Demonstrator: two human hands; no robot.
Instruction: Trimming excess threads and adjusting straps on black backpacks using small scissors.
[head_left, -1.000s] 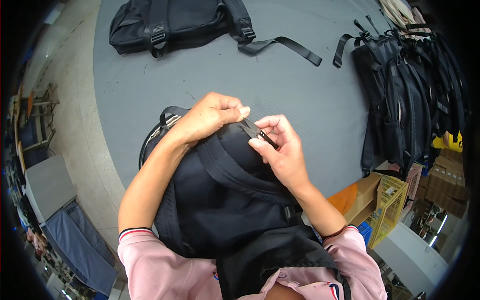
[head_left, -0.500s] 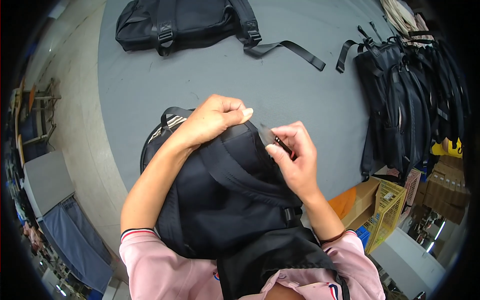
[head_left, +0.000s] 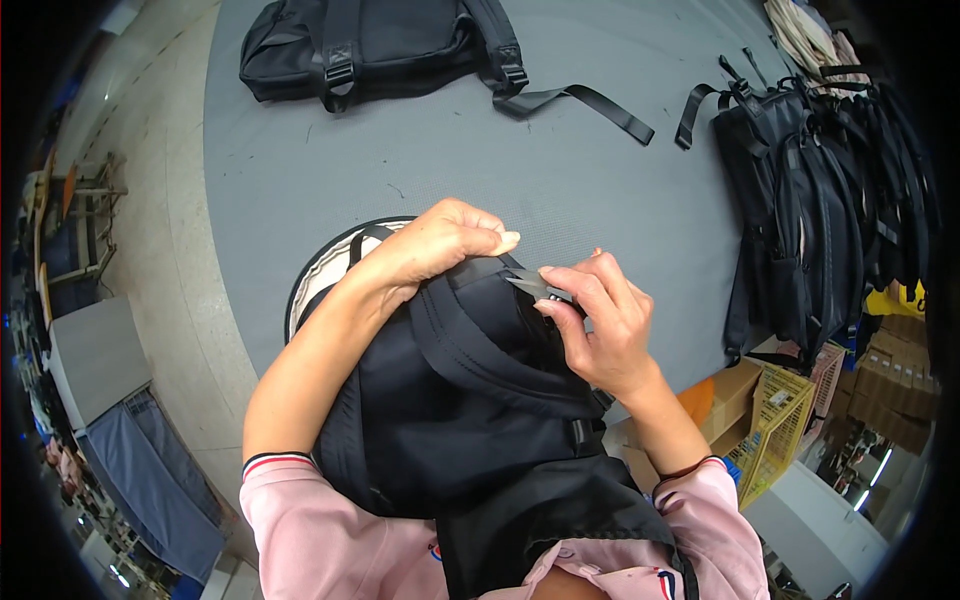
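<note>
A black backpack (head_left: 440,400) stands against my body at the table's near edge, its pale striped lining (head_left: 325,270) showing at the far left. My left hand (head_left: 445,240) pinches the bag's top edge, fingers closed on the fabric. In my right hand (head_left: 605,320) is a pair of thread snips (head_left: 530,285), held between thumb and fingers. Their metal blades are parted and lie at the bag's edge, just below my left fingertips. Most of the handle is hidden by my fingers.
Another black backpack (head_left: 380,50) lies at the far side of the grey table (head_left: 560,180), its strap (head_left: 585,100) trailing right. Several black backpacks (head_left: 800,220) are heaped at the right edge. Beyond the edge stand a yellow crate (head_left: 780,425) and cardboard boxes (head_left: 895,375).
The snips have come down and left onto the bag's edge, and their blades now show apart. My left hand has shifted slightly right, and more of the bag's lining shows.
</note>
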